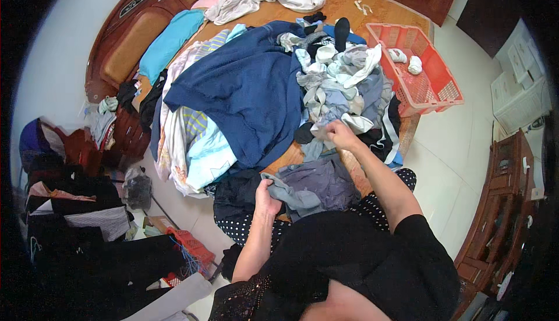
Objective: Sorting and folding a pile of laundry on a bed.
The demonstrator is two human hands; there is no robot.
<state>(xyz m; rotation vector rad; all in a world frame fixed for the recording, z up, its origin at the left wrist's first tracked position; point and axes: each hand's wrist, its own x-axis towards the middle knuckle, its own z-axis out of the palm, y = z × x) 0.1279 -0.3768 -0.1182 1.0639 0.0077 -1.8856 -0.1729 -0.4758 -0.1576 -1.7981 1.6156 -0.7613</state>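
Observation:
My left hand (268, 197) is closed on a grey-green sock (298, 200), which trails to the right over my lap. Beneath it lies a dark grey-purple garment (329, 180). Reaching forward, my right hand (345, 136) pinches a pale grey piece of cloth (322, 133) at the near side of a heap of socks (343, 79). The heap is a tangle of grey, white and bluish pieces, so where the pinched piece ends is hidden. A large navy blue garment (244, 91) spreads over other clothes left of the heap.
A red plastic basket (434, 96) stands beyond the heap at the right, with rolled white socks (414, 64) inside. A turquoise pillow (169, 44) leans by the wooden headboard (131, 44). Bags and dark cloth (105, 251) crowd the left. A wooden cabinet (495, 204) lines the right.

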